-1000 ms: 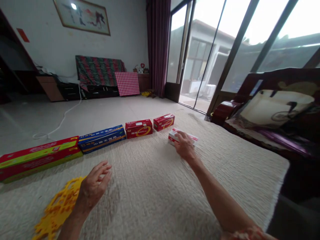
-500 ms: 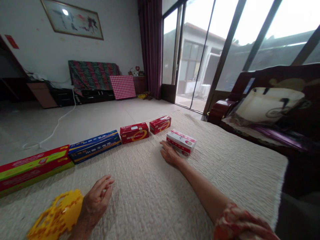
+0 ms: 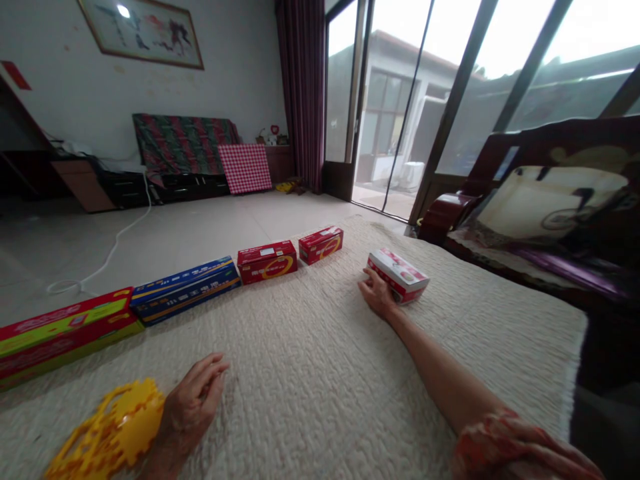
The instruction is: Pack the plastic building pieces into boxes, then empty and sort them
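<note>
My right hand (image 3: 379,295) is at the near left side of a white and red cardboard box (image 3: 406,275), its fingers curled against the box's left end; the thumb is hard to make out. The box lies on the cream quilted cover (image 3: 300,373), turned at an angle. My left hand (image 3: 193,393) rests on the cover with fingers loosely bent and apart, holding nothing. Just left of its wrist lie yellow plastic gear-shaped pieces (image 3: 115,427), partly hidden by the hand.
Beyond my hands, a row of boxes runs across the cover: a red and green box (image 3: 70,330), a blue box (image 3: 187,287), a red box (image 3: 267,261) and a smaller red box (image 3: 321,245). A dark wooden sofa (image 3: 450,213) stands at the right. A white cable (image 3: 117,243) crosses the floor.
My right hand and the white and red box have moved right across the cover, and the box has turned somewhat. My left hand stays in place. The view has shifted slightly.
</note>
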`<state>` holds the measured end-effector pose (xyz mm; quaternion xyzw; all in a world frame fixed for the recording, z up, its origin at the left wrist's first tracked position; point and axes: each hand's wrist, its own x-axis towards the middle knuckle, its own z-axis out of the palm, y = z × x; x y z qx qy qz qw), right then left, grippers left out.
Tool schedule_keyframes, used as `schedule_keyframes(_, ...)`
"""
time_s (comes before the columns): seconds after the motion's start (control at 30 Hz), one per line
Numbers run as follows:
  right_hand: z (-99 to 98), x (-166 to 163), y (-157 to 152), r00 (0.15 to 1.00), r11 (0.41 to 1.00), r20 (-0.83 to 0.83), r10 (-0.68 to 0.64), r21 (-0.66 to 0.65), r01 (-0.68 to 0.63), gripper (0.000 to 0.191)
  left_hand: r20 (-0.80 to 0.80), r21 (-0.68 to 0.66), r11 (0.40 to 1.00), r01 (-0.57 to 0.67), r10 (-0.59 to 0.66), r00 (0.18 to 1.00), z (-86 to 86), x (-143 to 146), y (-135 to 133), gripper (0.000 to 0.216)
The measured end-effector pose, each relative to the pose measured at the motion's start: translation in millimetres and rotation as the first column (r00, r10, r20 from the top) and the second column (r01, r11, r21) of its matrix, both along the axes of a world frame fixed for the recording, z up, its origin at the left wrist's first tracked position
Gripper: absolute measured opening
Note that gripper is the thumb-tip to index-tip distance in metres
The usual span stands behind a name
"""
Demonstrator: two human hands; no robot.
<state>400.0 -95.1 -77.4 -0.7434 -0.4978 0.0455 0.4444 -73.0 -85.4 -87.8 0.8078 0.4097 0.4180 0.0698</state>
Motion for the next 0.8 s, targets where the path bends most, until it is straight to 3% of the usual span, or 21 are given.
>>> schedule_keyframes(0.13, 4.1, 25, -6, 0.996, 0.998, -0.058, -0.067, 0.001, 0.067, 0.053, -0.018, 0.016, 1.000, -0.002, 0.002, 1.000, -4.4, -2, 2, 0.021)
schedule_keyframes(0.37, 12.6, 65, -14, 0.986, 0.999, -0.168, 0.020, -0.028, -0.025, 0.034, -0.062, 0.147, 0.988, 0.035, -0.026, 0.998, -9.8, -4, 7, 0.020)
schedule_keyframes(0.47, 11.3, 74, -7, 0.985, 0.999, -0.170, -0.031, -0.015, 0.029, 0.037, -0.073, 0.153, 0.988, 0.033, -0.022, 0.997, -10.6, -3, 7, 0.020)
schedule_keyframes(0.6, 7.9, 57, 27, 0.994, 0.995, -0.074, -0.083, 0.051, 0.087, 0.037, -0.073, 0.153, 0.988, 0.025, -0.013, 0.997, -10.9, -1, 7, 0.020)
schedule_keyframes(0.73, 12.4, 9, 80, 0.993, 0.995, 0.108, 0.048, 0.084, -0.058, 0.026, -0.070, 0.162, 0.986, 0.027, -0.016, 0.997, -10.8, 0, 5, 0.019)
schedule_keyframes(0.8, 18.1, -14, 105, 0.971, 0.986, 0.204, 0.126, 0.085, -0.146, 0.030, -0.068, 0.163, 0.986, 0.029, -0.018, 0.998, -10.7, 0, 5, 0.019)
